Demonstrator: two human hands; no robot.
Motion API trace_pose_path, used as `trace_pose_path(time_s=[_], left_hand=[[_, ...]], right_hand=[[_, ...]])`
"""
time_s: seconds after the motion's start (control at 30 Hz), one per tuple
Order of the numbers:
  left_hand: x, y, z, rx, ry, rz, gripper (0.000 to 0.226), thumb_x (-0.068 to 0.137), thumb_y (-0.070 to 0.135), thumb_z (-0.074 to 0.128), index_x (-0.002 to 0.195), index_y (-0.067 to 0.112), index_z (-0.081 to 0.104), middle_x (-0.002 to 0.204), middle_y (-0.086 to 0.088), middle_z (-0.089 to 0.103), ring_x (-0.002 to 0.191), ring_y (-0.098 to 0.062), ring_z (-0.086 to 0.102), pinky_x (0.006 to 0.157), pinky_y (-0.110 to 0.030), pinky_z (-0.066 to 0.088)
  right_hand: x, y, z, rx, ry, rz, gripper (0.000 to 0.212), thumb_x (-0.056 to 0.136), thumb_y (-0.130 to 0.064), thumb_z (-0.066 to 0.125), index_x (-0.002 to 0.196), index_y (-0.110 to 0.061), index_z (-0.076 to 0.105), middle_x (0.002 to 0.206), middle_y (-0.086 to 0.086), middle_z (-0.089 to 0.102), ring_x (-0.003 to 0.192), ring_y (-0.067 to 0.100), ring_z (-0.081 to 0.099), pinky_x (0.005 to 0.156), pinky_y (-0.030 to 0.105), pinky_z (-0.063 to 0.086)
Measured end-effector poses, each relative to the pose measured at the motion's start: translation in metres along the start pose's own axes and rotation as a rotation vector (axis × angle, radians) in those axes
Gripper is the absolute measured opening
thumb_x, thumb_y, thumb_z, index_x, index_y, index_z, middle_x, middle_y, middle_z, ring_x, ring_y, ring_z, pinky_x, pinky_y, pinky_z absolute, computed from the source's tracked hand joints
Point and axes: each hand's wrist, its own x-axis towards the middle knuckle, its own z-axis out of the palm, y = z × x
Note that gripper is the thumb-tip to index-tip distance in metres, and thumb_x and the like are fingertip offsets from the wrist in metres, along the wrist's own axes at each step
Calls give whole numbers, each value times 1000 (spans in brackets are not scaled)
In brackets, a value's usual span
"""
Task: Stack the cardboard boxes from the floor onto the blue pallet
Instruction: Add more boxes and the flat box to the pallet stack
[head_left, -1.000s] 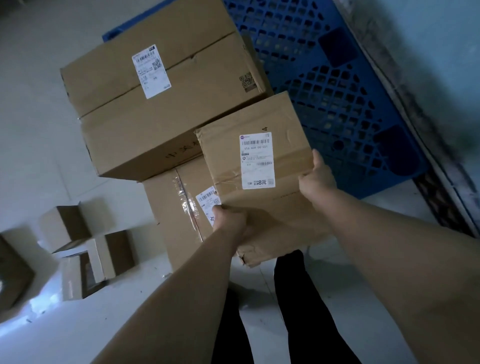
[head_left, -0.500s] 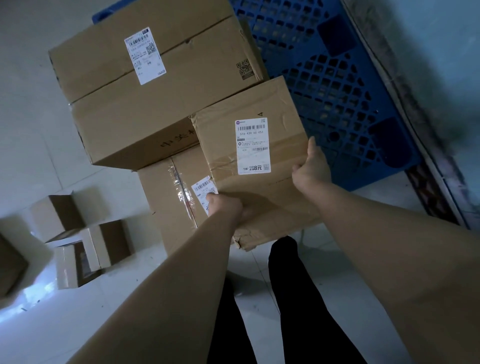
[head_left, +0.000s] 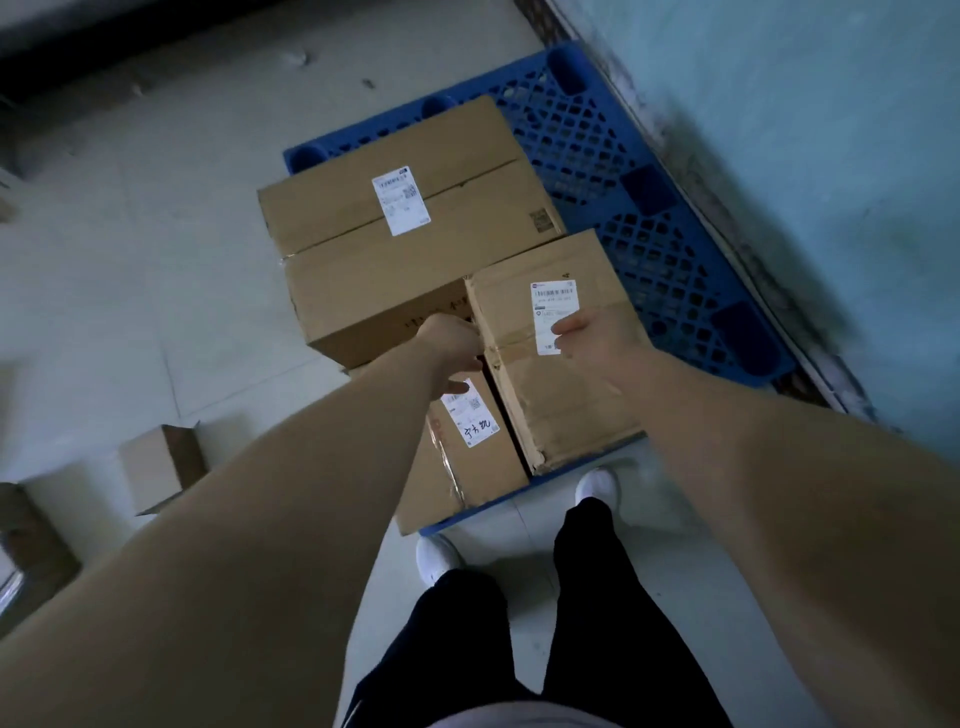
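Note:
The blue pallet (head_left: 649, 244) lies on the floor against the wall. A small cardboard box (head_left: 566, 410) with a white label sits on the pallet's near edge. My left hand (head_left: 451, 347) curls its fingers at that box's left top edge. My right hand (head_left: 584, 338) rests on top of it, fingers lying over the label. A large box (head_left: 415, 270) stands on the pallet's left side. It lies partly on a lower box (head_left: 467, 467) with a handwritten label, which touches the small box's left side.
Small cardboard boxes (head_left: 161, 467) lie on the pale floor at the left, another (head_left: 31, 551) at the left edge. A light blue wall (head_left: 831, 156) runs along the pallet's right side. My feet in white shoes (head_left: 597, 488) stand just before the pallet's front edge.
The small box, held in the air before, has come down onto the pallet beside the lower box. My right hand moved from its right side to its top; the view pulled back.

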Motion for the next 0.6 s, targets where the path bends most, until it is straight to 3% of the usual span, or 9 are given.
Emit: trace_pose_path(time_s=[0.07,0.13,0.2,0.27,0.33,0.43,0.53,0.6], left_hand=[[-16,-8,-21,17,-15,73,28,98,4,48,124,9,57,85,2,60,71,-10,57,73,-33,50],[-36,-21,-47,34,-25,100,29,98,5,49,125,10,57,92,-1,61,70,-11,57,76,-34,49],[-51,-35,-68,36,-15,129,30,98,5,49,127,10,56,101,-4,61,70,-10,57,69,-32,49],[-64,-51,-88,9,9,150,30,99,5,48,127,9,57,100,-4,62,71,-10,58,64,-30,49],[-74,-69,-105,-26,64,152,28,99,5,47,125,8,58,99,-4,63,74,-12,60,67,-33,52],[-91,-98,-127,-112,131,131,25,100,7,45,122,8,58,110,-8,64,88,-19,61,82,-39,51],[-114,-130,-145,-198,217,109,23,100,9,44,119,8,58,115,-10,64,90,-20,62,82,-39,51],[-131,-155,-153,-261,287,97,25,100,11,43,121,9,58,115,-9,64,95,-21,62,85,-39,50]], right_hand=[[-23,-16,12,-24,0,-29,20,88,-5,59,96,-15,74,124,8,63,113,26,59,101,38,49],[-50,-31,29,-60,-1,-56,18,88,-8,60,84,-22,71,105,2,69,103,21,61,99,35,50],[-78,-43,42,-78,-12,-82,18,88,-10,60,82,-24,70,90,-4,68,100,20,63,95,31,51],[-99,-53,57,-125,-52,-123,17,89,-11,60,96,-19,73,102,1,71,105,21,64,96,31,50],[-118,-61,70,-182,-88,-169,19,89,-11,60,102,-17,73,112,3,69,107,20,63,95,30,50],[-137,-72,88,-253,-121,-214,19,90,-12,58,98,-19,73,106,2,70,100,19,65,86,29,53],[-156,-84,105,-279,-165,-271,20,91,-11,55,92,-22,72,97,-2,71,92,16,66,76,25,51],[-169,-90,117,-313,-201,-315,24,90,-9,54,86,-24,72,100,-1,72,93,16,67,78,25,51]])
